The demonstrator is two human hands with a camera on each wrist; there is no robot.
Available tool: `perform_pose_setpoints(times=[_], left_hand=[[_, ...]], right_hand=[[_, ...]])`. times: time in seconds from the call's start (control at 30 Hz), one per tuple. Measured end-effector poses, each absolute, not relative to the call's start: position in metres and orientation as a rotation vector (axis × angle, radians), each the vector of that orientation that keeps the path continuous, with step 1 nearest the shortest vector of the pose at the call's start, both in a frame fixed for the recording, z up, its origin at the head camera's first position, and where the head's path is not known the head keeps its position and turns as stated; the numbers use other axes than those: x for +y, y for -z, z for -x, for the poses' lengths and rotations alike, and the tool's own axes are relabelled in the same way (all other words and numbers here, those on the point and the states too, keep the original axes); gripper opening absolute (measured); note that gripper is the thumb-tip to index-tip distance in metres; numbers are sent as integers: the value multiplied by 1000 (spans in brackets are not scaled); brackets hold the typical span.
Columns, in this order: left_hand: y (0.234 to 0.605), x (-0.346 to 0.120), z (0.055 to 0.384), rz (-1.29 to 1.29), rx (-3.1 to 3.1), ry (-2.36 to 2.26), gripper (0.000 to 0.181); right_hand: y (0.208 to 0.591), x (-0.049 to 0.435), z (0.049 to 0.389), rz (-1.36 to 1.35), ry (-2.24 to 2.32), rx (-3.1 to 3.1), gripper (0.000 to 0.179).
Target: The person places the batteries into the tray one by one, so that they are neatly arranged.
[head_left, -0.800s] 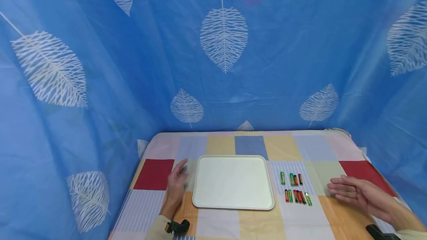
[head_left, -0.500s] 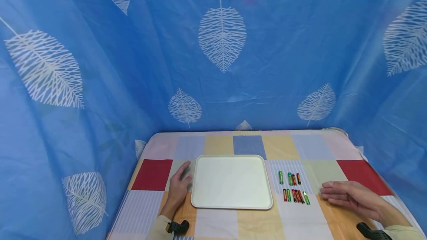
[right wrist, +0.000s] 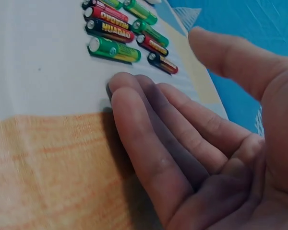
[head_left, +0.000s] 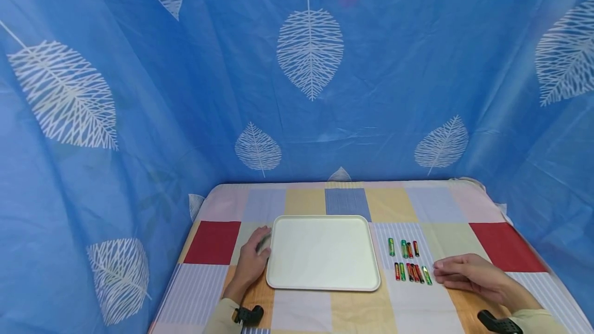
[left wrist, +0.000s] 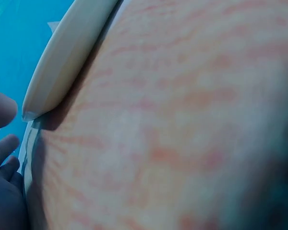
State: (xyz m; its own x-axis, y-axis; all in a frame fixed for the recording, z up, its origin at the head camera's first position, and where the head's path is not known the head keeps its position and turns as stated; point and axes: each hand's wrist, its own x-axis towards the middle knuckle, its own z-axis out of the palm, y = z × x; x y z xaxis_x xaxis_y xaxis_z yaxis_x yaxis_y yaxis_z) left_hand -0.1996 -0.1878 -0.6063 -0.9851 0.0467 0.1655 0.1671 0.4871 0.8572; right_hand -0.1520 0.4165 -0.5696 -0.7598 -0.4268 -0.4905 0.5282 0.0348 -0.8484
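A white rectangular tray lies flat on the patchwork tablecloth. At its left edge is my left hand, fingers loosely bent; in the left wrist view the fingertips show a gap to the tray rim. Right of the tray, several green, red and black batteries lie in two rough rows. My right hand has its fingers extended just right of the front row, beside a green battery. Between thumb and fingers there is nothing; in the right wrist view the fingertips stop short of that green battery.
A checked cloth covers the table. Blue curtains with white leaf prints hang behind it and on both sides. A lone green battery lies at the left end of the back row, nearest the tray.
My right hand has moved left, up to the batteries. My left hand has shifted slightly right toward the tray's edge. Tray and batteries keep their places.
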Motion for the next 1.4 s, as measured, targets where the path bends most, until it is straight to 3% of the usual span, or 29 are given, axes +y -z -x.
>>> perform_pose_setpoints(times=[0.57,1.1,1.4], left_hand=[[611,-195,191,300,-2809,1336,55],[609,-196,188,343,-2784,1362,57],[607,-197,187,349,-2829,1354,60]], right_hand=[[565,363,145,-251,1292,2356,24],[556,337,143,-323,1045,2595,13],[547,331,138,-276,821,2742,19]])
